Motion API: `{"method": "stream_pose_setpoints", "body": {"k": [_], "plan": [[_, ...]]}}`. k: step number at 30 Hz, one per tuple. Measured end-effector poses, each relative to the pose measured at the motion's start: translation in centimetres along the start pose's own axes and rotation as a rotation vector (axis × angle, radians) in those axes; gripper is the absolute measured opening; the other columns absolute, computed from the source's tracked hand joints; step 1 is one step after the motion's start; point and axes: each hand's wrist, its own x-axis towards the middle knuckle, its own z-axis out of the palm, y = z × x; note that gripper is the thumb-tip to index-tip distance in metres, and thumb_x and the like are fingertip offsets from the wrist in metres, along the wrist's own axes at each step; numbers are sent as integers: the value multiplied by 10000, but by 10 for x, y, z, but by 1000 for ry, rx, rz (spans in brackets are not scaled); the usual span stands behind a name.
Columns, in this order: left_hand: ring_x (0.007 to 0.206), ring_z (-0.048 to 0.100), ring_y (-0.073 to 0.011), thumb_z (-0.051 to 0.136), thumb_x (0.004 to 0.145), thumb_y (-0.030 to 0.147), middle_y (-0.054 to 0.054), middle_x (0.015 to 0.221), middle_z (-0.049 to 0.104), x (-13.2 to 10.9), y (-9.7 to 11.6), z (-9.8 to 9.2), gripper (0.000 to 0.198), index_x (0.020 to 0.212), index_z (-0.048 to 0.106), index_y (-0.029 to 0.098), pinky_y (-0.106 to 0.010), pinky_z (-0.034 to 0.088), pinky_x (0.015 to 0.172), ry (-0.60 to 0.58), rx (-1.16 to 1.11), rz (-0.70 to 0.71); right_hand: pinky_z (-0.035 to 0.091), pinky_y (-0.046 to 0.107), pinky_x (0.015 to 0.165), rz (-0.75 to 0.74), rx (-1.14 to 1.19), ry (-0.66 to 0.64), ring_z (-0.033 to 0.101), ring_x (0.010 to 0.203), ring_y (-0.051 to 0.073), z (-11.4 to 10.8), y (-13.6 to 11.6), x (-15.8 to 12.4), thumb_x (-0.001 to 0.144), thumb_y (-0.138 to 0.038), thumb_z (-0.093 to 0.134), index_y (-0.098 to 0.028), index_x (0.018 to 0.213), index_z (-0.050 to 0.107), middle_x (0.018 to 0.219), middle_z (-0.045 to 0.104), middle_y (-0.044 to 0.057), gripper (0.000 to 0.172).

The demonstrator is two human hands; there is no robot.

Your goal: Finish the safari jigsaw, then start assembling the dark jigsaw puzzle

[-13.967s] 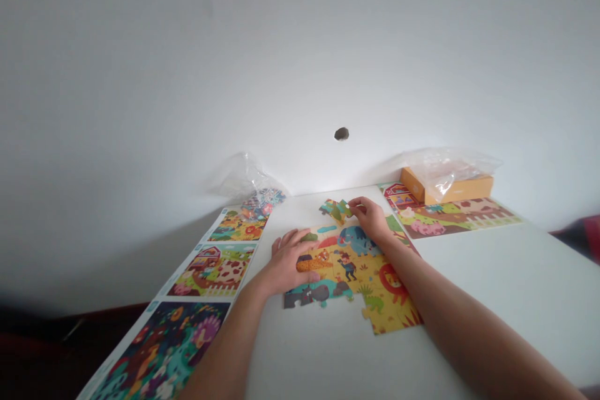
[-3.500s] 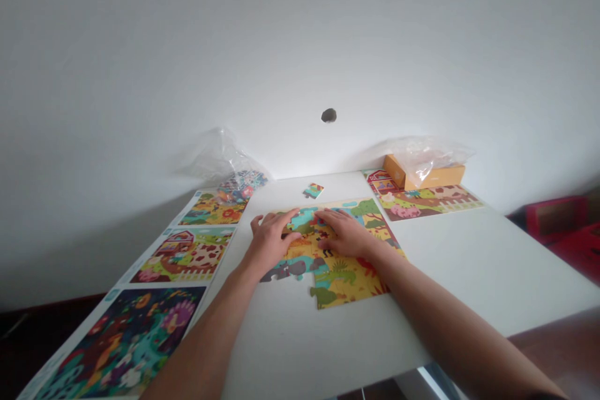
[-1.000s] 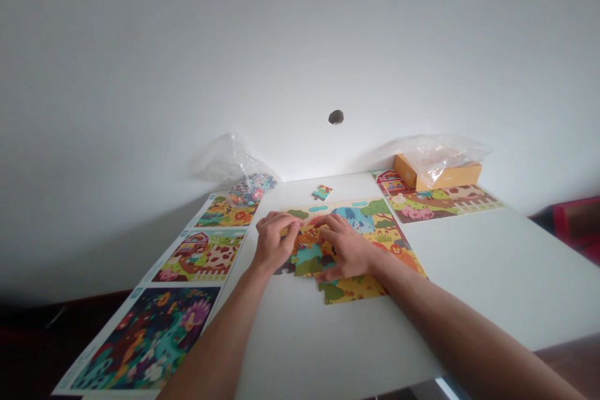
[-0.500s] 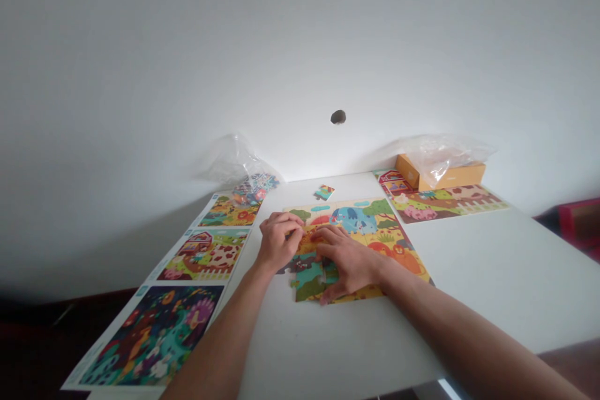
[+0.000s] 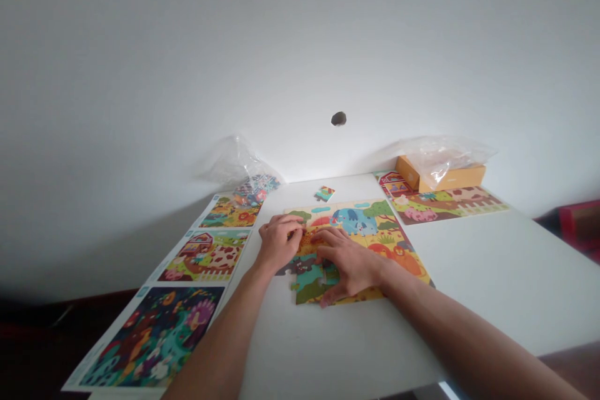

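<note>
A jigsaw puzzle (image 5: 356, 222) with an elephant and lions lies on the white table, mostly joined. At its left edge, my left hand (image 5: 280, 239) is closed, thumb and fingertips pinching a puzzle piece that they largely cover. My right hand (image 5: 351, 262) rests on the puzzle's middle, fingers apart and bent, pressing down on it. Under the right palm, part of the picture is hidden. The lower left corner section (image 5: 308, 287) has a tab sticking out. A loose puzzle piece (image 5: 324, 194) lies behind the puzzle.
Printed picture sheets (image 5: 205, 256) line the table's left side, with a clear plastic bag (image 5: 237, 162) behind them. At the back right, an orange box (image 5: 450, 179) under another plastic bag sits on a farm picture (image 5: 440, 205). A wall with a hole (image 5: 338, 119) stands behind.
The view has shifted very slightly. Both hands stay in nearly the same place on the puzzle, with the left fingers moving only a little at its edge.
</note>
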Motion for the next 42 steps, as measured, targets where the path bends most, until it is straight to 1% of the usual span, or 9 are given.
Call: {"method": "stream_pose_setpoints", "body": {"k": [3, 6, 10, 15, 23, 28, 33, 38, 42], "plan": [[1290, 549, -245, 561, 841, 152, 13, 1336, 670, -1, -2, 3, 334, 1060, 752, 315, -485, 413, 1075, -76, 54, 11, 349, 510, 1108, -13, -1, -8, 448, 1263, 323, 0, 1, 0, 596, -601, 868, -215, 1072, 666, 1316, 515, 112, 646], [1332, 519, -269, 555, 843, 142, 5, 1402, 622, -1, -4, 4, 402, 1146, 720, 348, -545, 399, 1073, -116, 98, 16, 359, 496, 1100, -18, -6, -19, 478, 1232, 310, -2, 1, -1, 595, -589, 870, -213, 1087, 665, 1299, 523, 108, 652], [1314, 532, -294, 560, 855, 174, 12, 1403, 621, -2, -5, 2, 393, 1156, 712, 375, -604, 379, 1071, -129, 144, 11, 349, 494, 1102, -34, 1, -31, 488, 1235, 305, -5, -1, 0, 606, -557, 870, -212, 1055, 660, 1301, 532, 109, 605], [1266, 560, -300, 571, 862, 209, -2, 1385, 634, -3, -4, -2, 364, 1157, 713, 369, -633, 356, 1073, -147, 170, 17, 335, 492, 1111, -53, 18, -32, 475, 1266, 314, -8, -1, -1, 590, -544, 884, -205, 1022, 652, 1316, 536, 120, 596], [1237, 565, -299, 606, 871, 265, -9, 1329, 664, -5, -2, -2, 291, 1113, 722, 378, -682, 232, 1129, -131, 170, 14, 340, 484, 1103, -55, 22, -42, 485, 1229, 301, -9, -2, -1, 603, -537, 874, -206, 1025, 657, 1279, 548, 107, 579], [1231, 561, -299, 591, 879, 249, -12, 1316, 670, -4, 1, -4, 281, 1093, 732, 368, -699, 194, 1135, -137, 150, -4, 316, 514, 1108, 12, -36, -4, 471, 1215, 314, 5, -17, 3, 645, -614, 822, -212, 1108, 658, 1270, 546, 116, 635], [1216, 563, -316, 573, 893, 256, -9, 1293, 674, -3, 3, -6, 280, 1085, 740, 374, -739, 162, 1122, -155, 121, -13, 280, 545, 1127, 66, -103, 9, 413, 1273, 344, 15, -36, 8, 698, -697, 742, -220, 1142, 669, 1325, 508, 134, 656], [1222, 555, -313, 583, 885, 239, -20, 1295, 672, -3, 2, -7, 291, 1084, 751, 367, -713, 166, 1141, -164, 106, -15, 279, 536, 1134, 74, -106, 12, 407, 1286, 345, 15, -37, 8, 707, -728, 716, -224, 1174, 669, 1340, 504, 136, 689], [1267, 527, -310, 614, 869, 244, -11, 1358, 645, -1, -9, -14, 329, 1141, 741, 377, -646, 244, 1149, -226, 74, 26, 253, 569, 1138, 71, -113, 19, 396, 1303, 362, 14, -36, 8, 698, -742, 717, -224, 1201, 661, 1406, 473, 145, 724]]}}
